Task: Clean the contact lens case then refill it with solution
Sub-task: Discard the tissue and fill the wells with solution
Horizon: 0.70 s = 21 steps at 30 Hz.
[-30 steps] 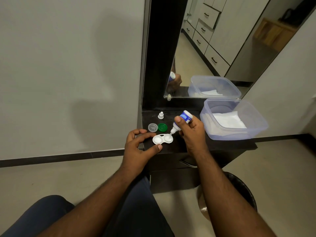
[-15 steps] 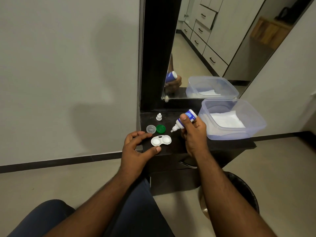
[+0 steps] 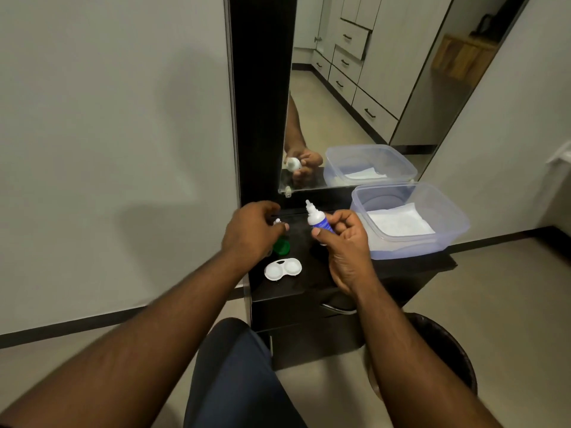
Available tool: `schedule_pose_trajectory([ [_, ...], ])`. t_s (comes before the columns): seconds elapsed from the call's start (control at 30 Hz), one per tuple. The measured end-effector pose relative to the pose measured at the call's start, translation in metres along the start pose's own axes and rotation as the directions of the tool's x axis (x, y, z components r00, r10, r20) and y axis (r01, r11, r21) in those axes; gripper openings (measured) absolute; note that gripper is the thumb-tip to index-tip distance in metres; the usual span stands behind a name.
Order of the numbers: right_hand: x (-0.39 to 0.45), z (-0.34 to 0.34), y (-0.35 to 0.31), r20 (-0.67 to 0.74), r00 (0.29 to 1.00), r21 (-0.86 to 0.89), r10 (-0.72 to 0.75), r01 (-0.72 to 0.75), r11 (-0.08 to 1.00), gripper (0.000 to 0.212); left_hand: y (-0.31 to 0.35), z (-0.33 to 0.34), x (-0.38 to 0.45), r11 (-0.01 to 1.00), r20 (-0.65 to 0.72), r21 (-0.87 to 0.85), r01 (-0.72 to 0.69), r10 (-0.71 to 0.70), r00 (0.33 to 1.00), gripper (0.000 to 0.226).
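Reaching toward the shelf's back, the left hand [image 3: 251, 234] has its fingers curled round a small white cap [image 3: 277, 222] — a pinch, as far as I can tell. Below it sit a glossy green lid [image 3: 281, 247] and the open white case [image 3: 283, 269], two round wells on the dark shelf [image 3: 312, 282]. The right hand [image 3: 346, 242] grips the bottle [image 3: 316, 219] upright, nozzle bare. Filling looks done — capping comes next, needing cap aligned over nozzle. A translucent tub [image 3: 445, 233] stands rightmost.

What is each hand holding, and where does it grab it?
The right hand holds the solution bottle around its body, nozzle up. The left hand pinches the small white bottle cap.
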State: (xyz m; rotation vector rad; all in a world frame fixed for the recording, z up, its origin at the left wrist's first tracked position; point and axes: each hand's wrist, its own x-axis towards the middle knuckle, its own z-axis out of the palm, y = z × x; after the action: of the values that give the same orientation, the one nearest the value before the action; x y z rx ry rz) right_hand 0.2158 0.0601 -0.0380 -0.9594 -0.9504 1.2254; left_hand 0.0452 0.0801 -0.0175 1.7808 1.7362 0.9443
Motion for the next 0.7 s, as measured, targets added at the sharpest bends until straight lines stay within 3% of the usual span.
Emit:
schedule_pose_trajectory([
  [0.1,0.001,-0.001,0.002,0.011,1.0,-0.003,0.007,-0.007,1.0,0.036,0.0,0.003,0.014,0.993,0.031,0.113,0.034,-0.038,0.999,0.046],
  [0.23,0.004,-0.001,0.001,0.049,0.999,-0.024,0.011,-0.01,1.0,0.044,-0.004,0.006,0.02,0.987,0.016,0.141,0.078,-0.081,0.997,0.018],
  [0.3,0.004,-0.001,0.001,0.057,0.998,-0.048,0.019,-0.017,0.999,0.046,-0.004,0.006,0.02,0.996,-0.023,0.07,0.063,-0.062,0.998,0.012],
  [0.43,0.003,-0.002,0.001,0.052,0.998,-0.088,0.033,-0.028,0.996,0.045,0.013,-0.004,0.014,0.954,-0.165,-0.297,-0.049,-0.001,0.986,0.014],
  [0.53,0.004,-0.002,0.001,0.065,0.997,-0.094,0.029,-0.023,0.995,0.042,0.033,-0.009,0.007,0.867,-0.077,-0.493,-0.071,0.038,0.996,0.015],
  [0.6,0.003,-0.002,0.002,0.066,0.997,-0.089,0.029,-0.023,0.996,0.042,0.039,-0.009,0.004,0.861,-0.04,-0.5,-0.093,0.084,0.996,0.015],
  [0.7,0.003,-0.002,0.002,0.051,0.999,-0.096,0.019,-0.014,0.995,0.041,0.039,-0.001,0.004,0.914,-0.053,-0.377,-0.149,0.139,0.989,0.01],
])
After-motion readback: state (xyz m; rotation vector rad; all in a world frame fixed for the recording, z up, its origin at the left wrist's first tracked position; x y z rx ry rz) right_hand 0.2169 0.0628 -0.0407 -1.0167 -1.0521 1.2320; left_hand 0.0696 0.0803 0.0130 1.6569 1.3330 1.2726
